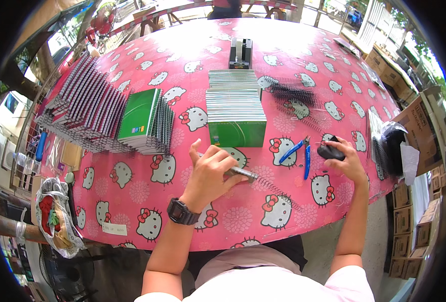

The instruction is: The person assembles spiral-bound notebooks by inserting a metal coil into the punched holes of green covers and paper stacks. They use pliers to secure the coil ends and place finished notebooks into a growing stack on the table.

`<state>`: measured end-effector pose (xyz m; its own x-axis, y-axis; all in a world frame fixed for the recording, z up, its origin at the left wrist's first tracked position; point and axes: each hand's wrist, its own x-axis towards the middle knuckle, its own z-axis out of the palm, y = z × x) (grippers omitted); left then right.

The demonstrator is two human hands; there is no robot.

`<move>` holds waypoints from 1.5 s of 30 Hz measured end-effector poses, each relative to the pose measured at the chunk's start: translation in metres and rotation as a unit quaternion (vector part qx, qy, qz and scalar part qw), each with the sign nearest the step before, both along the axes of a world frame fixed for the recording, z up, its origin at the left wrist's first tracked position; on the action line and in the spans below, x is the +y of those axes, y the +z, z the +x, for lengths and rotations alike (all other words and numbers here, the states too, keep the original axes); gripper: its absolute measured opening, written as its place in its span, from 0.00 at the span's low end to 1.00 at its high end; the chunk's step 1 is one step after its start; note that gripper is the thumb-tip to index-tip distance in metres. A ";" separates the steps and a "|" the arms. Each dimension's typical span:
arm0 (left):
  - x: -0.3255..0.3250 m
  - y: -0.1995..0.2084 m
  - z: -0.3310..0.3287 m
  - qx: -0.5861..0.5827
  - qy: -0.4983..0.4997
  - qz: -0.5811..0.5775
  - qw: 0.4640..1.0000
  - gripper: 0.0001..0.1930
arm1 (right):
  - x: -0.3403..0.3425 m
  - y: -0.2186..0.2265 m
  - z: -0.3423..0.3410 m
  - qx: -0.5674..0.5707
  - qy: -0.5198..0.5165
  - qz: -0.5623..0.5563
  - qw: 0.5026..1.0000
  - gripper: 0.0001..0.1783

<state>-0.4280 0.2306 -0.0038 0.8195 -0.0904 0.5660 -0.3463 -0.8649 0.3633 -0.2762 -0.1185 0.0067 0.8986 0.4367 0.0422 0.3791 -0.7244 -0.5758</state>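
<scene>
Left hand (210,171) slants in palm-down, its grip pinched around a slim grey piece (244,174), the near end hidden beneath the fingers. From the tip a thin spiral coil (278,190) runs across the pink patterned counter (235,237), between both hands. Right hand (348,160) curls over a rounded black object (329,151), half covered, kind unclear.

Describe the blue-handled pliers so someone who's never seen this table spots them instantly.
On the pink patterned tablecloth, find the central block of green-fronted booklets. Right of its near end, just left of the right hand, lie the pliers, handles spread. Their bright blue handles set them apart from the dark object in that hand.
</scene>
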 end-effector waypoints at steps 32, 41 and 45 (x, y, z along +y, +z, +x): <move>0.026 -0.043 0.012 0.111 -0.114 -0.490 0.857 0.40 | 0.147 0.000 -0.046 0.109 0.181 0.098 0.972 0.41; 0.016 -0.057 0.014 0.199 -0.179 -0.567 0.779 0.21 | 0.146 -0.010 -0.034 0.269 0.173 0.243 0.916 0.26; 0.023 -0.064 0.015 0.209 -0.177 -0.536 0.799 0.22 | 0.159 0.008 -0.048 0.225 0.230 0.192 0.927 0.24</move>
<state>-0.4135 0.2532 -0.0683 0.9875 -0.0045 0.1574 -0.1551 0.1452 0.9772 -0.3239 0.0407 0.0151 0.5857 0.8083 -0.0598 0.2556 -0.2543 -0.9327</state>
